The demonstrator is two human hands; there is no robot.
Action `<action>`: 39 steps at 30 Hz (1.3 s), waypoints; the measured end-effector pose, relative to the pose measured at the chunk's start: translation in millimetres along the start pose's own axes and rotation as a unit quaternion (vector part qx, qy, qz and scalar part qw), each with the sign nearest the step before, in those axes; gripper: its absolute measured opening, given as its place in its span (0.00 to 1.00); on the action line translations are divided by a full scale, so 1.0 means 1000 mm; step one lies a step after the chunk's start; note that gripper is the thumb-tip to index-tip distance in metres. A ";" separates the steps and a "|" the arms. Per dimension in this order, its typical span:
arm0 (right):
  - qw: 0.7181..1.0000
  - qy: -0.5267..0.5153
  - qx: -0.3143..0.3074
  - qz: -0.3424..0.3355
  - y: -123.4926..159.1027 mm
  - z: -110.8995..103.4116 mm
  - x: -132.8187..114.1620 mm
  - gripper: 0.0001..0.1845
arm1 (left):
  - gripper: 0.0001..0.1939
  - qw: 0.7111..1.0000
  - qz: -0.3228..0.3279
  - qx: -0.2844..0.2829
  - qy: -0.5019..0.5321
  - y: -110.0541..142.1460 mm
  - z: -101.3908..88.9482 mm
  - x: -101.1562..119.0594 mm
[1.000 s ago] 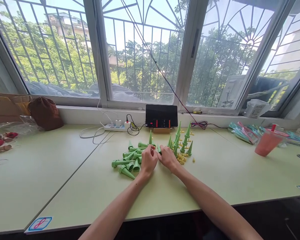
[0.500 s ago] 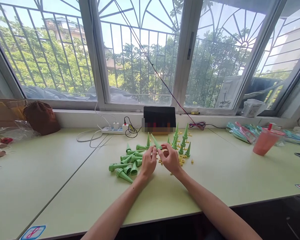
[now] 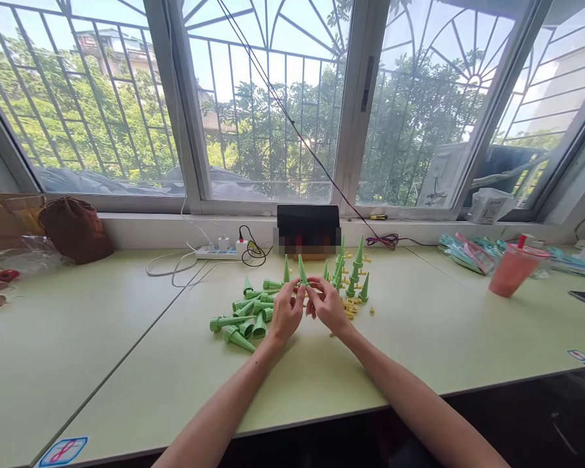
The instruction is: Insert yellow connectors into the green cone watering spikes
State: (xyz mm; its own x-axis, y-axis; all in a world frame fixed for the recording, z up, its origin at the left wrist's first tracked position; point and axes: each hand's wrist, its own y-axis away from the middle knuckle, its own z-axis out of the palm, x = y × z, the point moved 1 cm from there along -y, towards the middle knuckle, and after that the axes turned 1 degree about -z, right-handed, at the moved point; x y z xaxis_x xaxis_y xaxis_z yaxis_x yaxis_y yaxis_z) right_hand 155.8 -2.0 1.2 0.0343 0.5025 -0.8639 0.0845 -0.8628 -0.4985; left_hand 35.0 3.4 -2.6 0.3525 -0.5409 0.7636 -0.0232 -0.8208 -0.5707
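Note:
A green plastic watering spike [image 3: 303, 270] points upward between my two hands. My left hand [image 3: 287, 314] closes its fingers on the spike's base from the left, and my right hand [image 3: 329, 307] grips the same base from the right. The fingers hide most of that base. Beside my left hand lies a heap of loose green spikes [image 3: 259, 325], hollow ends showing on some. Beyond my right hand, several spikes stand upright, some stacked [image 3: 355, 268], with small yellow valve pieces [image 3: 350, 311] scattered around them.
A dark tablet-like screen [image 3: 308, 224] leans at the back near a white power strip [image 3: 220, 253] with cables. To the right are a red cup with a straw [image 3: 514, 272] and plastic packets [image 3: 468, 252]. A brown drawstring bag [image 3: 75, 231] sits far left.
The spike in my hands has turned from leaning left to nearly upright. Both hands stay around its base, and the whole view has shifted slightly.

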 end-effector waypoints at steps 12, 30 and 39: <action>0.998 0.057 -0.023 -0.020 0.002 -0.001 -0.002 0.19 | 0.17 0.999 -0.002 -0.033 0.021 0.002 -0.002 0.005; 0.918 0.357 -0.155 -0.072 0.003 -0.005 0.036 0.14 | 0.15 0.996 -0.022 0.074 -0.033 -0.001 -0.003 0.004; 0.913 0.375 -0.157 -0.034 0.004 -0.006 0.036 0.14 | 0.15 0.997 -0.022 0.070 -0.030 -0.001 -0.003 0.005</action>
State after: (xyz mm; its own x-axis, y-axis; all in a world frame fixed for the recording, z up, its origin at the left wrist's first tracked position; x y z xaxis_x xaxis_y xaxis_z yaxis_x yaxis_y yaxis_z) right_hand 163.6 12.7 -31.2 0.6811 0.5525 -0.4804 0.3886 -0.8289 -0.4023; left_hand 34.1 0.7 2.3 0.4057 -0.4890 0.7722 0.1224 -0.8082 -0.5761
